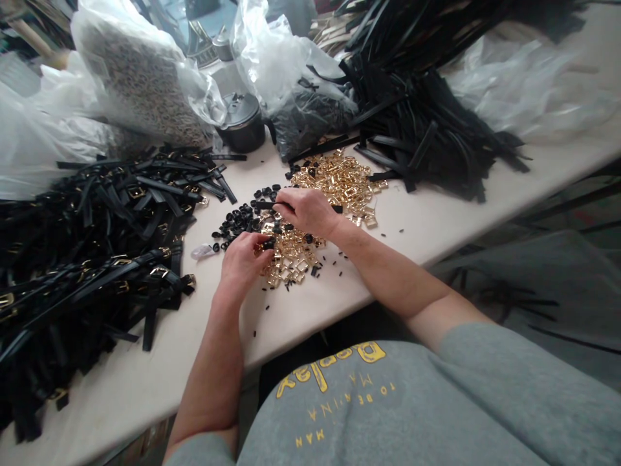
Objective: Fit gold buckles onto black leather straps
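Observation:
My right hand (309, 210) is closed around a short black strap (264, 205), whose ends stick out on both sides of the fist. Lower and to the left, my left hand (241, 260) has its thumb and forefinger pinched at a small black loop (268, 243). Beneath both hands lies a heap of gold buckles (294, 255), which runs into a larger gold buckle pile (339, 178) behind my right hand. Loose black loops (240, 220) are gathered just beyond my left hand. My fingertips partly hide what they grip.
Buckled black straps (97, 259) cover the table's left side. Plain black straps (412, 129) are heaped at the back right. Plastic bags of parts (140, 71) and a dark lidded pot (241, 123) stand behind. Small black bits dot the table (301, 317) near its front edge.

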The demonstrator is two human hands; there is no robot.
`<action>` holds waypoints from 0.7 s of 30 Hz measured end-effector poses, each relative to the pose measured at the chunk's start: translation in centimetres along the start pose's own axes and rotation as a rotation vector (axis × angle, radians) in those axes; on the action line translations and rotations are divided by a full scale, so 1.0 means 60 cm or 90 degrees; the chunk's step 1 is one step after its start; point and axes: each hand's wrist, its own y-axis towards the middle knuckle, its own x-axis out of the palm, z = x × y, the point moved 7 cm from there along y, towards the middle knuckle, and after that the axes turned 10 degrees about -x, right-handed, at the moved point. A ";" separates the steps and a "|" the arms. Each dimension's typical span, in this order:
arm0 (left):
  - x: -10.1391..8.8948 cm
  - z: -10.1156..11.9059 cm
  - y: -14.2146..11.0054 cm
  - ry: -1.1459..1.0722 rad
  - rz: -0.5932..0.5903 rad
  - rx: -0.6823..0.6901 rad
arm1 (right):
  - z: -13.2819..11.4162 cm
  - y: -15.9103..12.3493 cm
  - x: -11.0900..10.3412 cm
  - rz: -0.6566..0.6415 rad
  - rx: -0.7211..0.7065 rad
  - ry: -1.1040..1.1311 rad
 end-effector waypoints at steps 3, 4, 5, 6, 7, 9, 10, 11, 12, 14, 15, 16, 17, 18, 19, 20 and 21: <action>-0.010 -0.019 0.003 -0.026 0.041 0.012 | 0.002 0.000 -0.001 0.001 0.005 -0.001; -0.013 -0.023 0.004 -0.039 0.054 0.017 | 0.003 0.000 -0.001 -0.001 0.006 0.000; -0.016 -0.026 0.004 -0.046 0.067 0.019 | 0.003 0.000 0.000 -0.004 0.005 0.001; -0.019 -0.026 0.005 -0.047 0.085 0.017 | 0.002 0.000 0.000 -0.008 0.004 0.003; -0.023 -0.024 0.004 -0.043 0.108 0.012 | 0.002 0.000 0.001 -0.009 0.003 0.003; -0.026 -0.011 0.000 -0.043 0.140 0.016 | 0.001 0.001 0.001 -0.010 0.003 0.001; -0.022 0.002 -0.003 -0.045 0.133 0.035 | 0.001 0.001 0.001 -0.010 0.004 -0.002; -0.014 0.017 -0.006 -0.043 0.109 0.066 | 0.001 0.001 0.001 -0.010 0.006 -0.005; -0.002 0.033 -0.011 -0.034 0.071 0.103 | 0.001 0.001 0.001 -0.010 0.007 -0.007; 0.022 0.060 -0.019 -0.002 0.004 0.170 | 0.002 0.001 0.001 -0.008 0.008 -0.009; 0.030 0.069 -0.022 0.015 -0.010 0.188 | 0.001 0.001 0.000 -0.007 0.009 -0.010; 0.036 0.073 -0.024 0.028 -0.011 0.195 | 0.001 0.002 0.000 -0.008 0.009 -0.011; 0.039 0.075 -0.023 0.035 -0.004 0.193 | 0.001 0.002 0.000 -0.010 0.009 -0.013; 0.041 0.074 -0.022 0.040 0.004 0.184 | 0.000 0.002 0.000 -0.014 0.009 -0.014; 0.042 0.072 -0.020 0.039 0.011 0.172 | 0.000 0.002 0.000 -0.017 0.009 -0.014; 0.042 0.069 -0.018 0.034 0.013 0.160 | -0.001 0.002 0.001 -0.019 0.009 -0.014; 0.042 0.065 -0.016 0.023 0.011 0.148 | -0.002 0.002 0.001 -0.020 0.008 -0.012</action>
